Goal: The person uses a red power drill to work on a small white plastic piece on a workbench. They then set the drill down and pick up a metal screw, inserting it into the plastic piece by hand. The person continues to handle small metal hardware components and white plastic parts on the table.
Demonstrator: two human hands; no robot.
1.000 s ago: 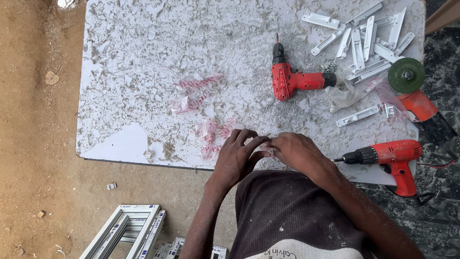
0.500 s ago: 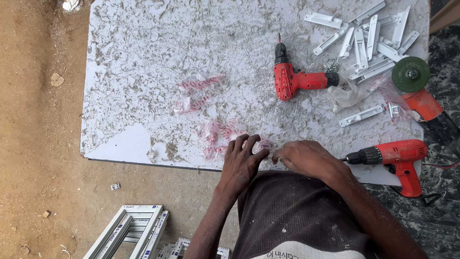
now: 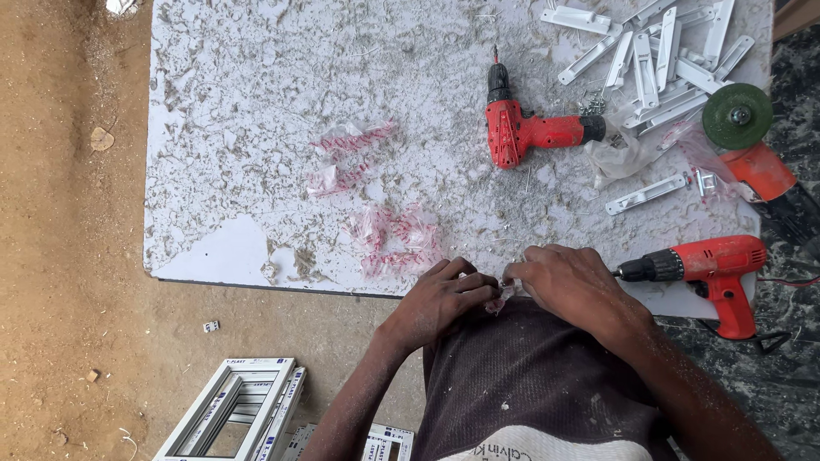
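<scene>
Here, a small clear plastic packet (image 3: 498, 299) sits pinched between the two hands at the near edge of the white board (image 3: 256, 102), just above the person's dark shirt (image 3: 530, 384). The left hand (image 3: 440, 299) closes its fingertips on the packet from the left; the right hand (image 3: 568, 286) closes thumb and forefinger on it from the right, so both grips are clamped on the same small thing. What the packet contains is too small to tell.

Just beyond the hands, on the dusty board, lie several empty clear wrappers with red print (image 3: 393, 239), with two more (image 3: 346, 158) farther up toward the middle. Shavings and grit cover most of the board's surface.

To the right of the right hand, a red cordless drill (image 3: 709, 269) lies on its side at the board's corner, its chuck pointing toward the hand and near it. A second red drill (image 3: 525, 128) lies farther off, well apart from both hands, bit pointing away from the person. Beside it a heap of white metal brackets (image 3: 666, 51) fills the far right corner, one bracket (image 3: 647, 194) lying alone nearer the person. An orange angle grinder with a green disc (image 3: 747, 141) rests at the right edge.

On the earth floor at lower left, white window-frame sections (image 3: 235, 410) are stacked.
</scene>
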